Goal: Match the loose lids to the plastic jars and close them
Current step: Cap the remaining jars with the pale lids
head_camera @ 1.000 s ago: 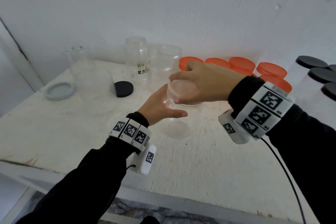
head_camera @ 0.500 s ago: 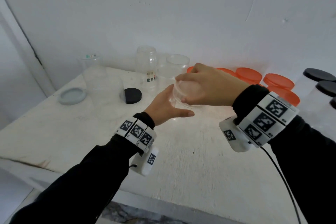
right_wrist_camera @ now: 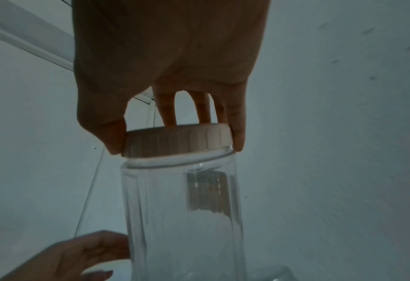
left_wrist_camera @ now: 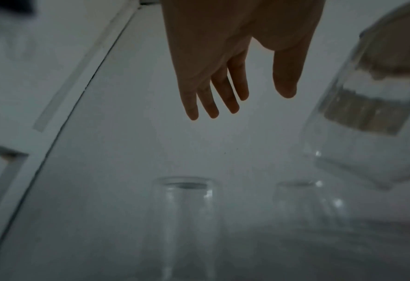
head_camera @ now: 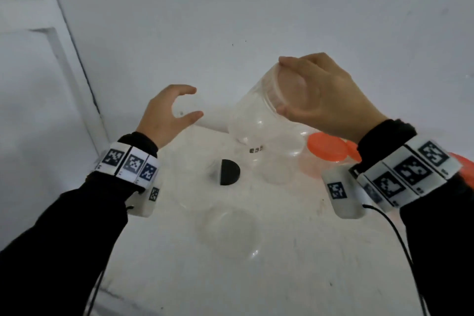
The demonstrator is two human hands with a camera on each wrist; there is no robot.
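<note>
- Left hand (head_camera: pixel 164 113) has let go of the jar (head_camera: pixel 259 120); its fingers (left_wrist_camera: pixel 213 102) are loosely spread and empty.
- Right hand (head_camera: pixel 323 95) lifts the jar above the counter (head_camera: pixel 295 251) by its lid (right_wrist_camera: pixel 177 140), fingers (right_wrist_camera: pixel 237 136) clamped round it.
- Lid holds, so this jar seems closed.

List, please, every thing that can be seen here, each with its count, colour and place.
lidded jar: one, clear, in the air, carried by its lid
black lid: one, on the white table, partly behind a clear jar
orange lids: several, far right of the table
open jars: at least two, clear, standing on the table below the hands
door frame: white, left
left hand: loosely curled, holding nothing
right hand: its grip is round the lid
</note>
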